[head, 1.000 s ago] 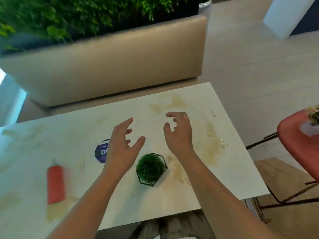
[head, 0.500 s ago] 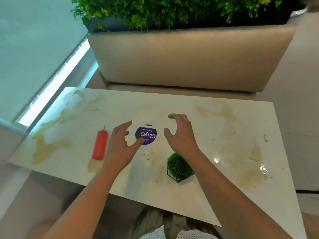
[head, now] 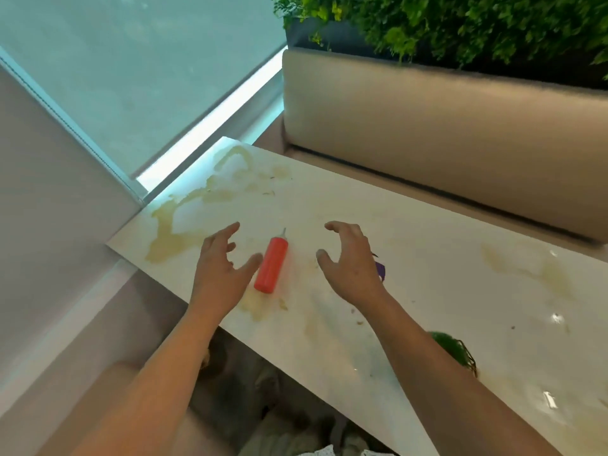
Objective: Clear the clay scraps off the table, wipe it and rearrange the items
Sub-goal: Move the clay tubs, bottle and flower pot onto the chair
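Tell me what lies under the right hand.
Only the edge of a purple item peeks out beyond the right hand, on the stained table; the hand covers the rest.

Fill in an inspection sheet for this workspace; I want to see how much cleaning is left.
Surface: table streaked with yellowish smears, a few wet glints.
Job's things: red bottle lying flat between the hands; purple lid mostly hidden behind the right hand; small plant partly behind the right forearm.
Clutter: scraps scattered on the table.
Grippers: left hand and right hand open, holding nothing.
Cables: nothing seen.
Surroundings: bench, hedge, window.
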`<action>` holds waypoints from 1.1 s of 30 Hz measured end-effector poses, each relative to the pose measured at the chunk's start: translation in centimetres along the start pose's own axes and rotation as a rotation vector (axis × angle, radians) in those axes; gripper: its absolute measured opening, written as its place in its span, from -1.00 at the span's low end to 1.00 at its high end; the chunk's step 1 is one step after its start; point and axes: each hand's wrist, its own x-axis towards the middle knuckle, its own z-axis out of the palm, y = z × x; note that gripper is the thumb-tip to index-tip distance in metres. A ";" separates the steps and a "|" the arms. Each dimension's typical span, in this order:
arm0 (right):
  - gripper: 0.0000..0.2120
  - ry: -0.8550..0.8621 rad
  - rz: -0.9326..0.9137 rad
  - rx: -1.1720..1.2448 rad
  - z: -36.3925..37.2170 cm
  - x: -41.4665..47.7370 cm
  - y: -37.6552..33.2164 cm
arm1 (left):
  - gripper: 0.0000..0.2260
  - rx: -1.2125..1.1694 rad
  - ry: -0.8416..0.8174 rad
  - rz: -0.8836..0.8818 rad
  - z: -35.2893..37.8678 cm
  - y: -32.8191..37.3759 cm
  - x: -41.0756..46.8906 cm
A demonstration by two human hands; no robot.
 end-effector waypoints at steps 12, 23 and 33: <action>-0.57 -0.037 0.266 -0.037 18.6 11.7 -2.7 | -0.40 -0.023 -0.199 -0.125 -5.8 -13.7 16.2; -0.28 -0.105 0.711 -0.057 23.3 12.3 0.1 | -0.46 -0.166 -0.746 -0.326 2.4 -16.0 18.8; -0.30 0.066 0.720 0.148 20.8 11.3 0.6 | -0.59 -0.279 -0.859 -0.396 5.1 -13.9 18.7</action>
